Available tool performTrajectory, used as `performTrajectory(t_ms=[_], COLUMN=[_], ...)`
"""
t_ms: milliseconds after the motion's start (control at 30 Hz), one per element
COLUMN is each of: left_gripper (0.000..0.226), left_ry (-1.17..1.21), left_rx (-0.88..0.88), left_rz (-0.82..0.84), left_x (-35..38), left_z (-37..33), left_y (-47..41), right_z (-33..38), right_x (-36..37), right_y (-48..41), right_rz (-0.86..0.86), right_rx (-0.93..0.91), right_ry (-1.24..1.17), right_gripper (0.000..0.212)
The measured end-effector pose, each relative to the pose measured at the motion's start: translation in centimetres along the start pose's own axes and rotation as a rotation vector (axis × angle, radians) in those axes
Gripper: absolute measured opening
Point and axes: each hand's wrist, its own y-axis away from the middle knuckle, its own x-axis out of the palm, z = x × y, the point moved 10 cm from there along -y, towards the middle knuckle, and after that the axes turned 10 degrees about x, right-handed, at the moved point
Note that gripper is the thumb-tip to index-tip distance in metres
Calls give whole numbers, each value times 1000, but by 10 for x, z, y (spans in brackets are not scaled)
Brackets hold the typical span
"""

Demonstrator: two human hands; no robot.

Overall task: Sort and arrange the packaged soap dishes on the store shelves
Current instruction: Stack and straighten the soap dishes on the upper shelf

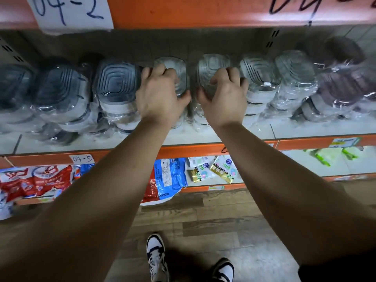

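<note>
Plastic-wrapped soap dishes stand in a row of stacks along the white shelf (203, 137). Dark blue-grey stacks (117, 84) fill the left, clear stacks the middle, and a brownish-purple stack (345, 86) sits at the right. My left hand (158, 94) grips the top of one clear stack (177, 67), fingers curled over its far edge. My right hand (223, 96) grips the neighbouring clear stack (211, 64) the same way. Two more clear stacks (291, 68) stand to the right of my right hand.
An orange shelf edge (183, 15) with handwritten paper labels hangs above. Below, a lower shelf holds red and blue bags (171, 176), small soap packets (221, 167) and green items (325, 155). My shoes (156, 257) stand on the wood-pattern floor.
</note>
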Motion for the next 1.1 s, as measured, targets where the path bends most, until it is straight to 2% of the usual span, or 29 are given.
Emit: performTrajectory(t_ms=[200, 400, 533, 833, 1100], left_gripper=[39, 38, 39, 29, 30], left_ry=[112, 150, 149, 146, 49], left_rx=[46, 47, 74, 177, 277], left_rz=[-49, -85, -133, -415, -584], left_x=[-25, -61, -92, -201, -287], left_z=[-2, -19, -36, -73, -59], left_y=[33, 94, 132, 169, 133], right_z=[-10, -22, -26, -6, 59], right_x=[-35, -70, -102, -207, -264], right_y=[30, 80, 110, 147, 122], right_rz=[-12, 33, 21, -68, -198], right_rx=[-13, 7, -49, -194, -331], right_ry=[-145, -193, -249, -484, -578], right_gripper=[35, 37, 38, 34, 33])
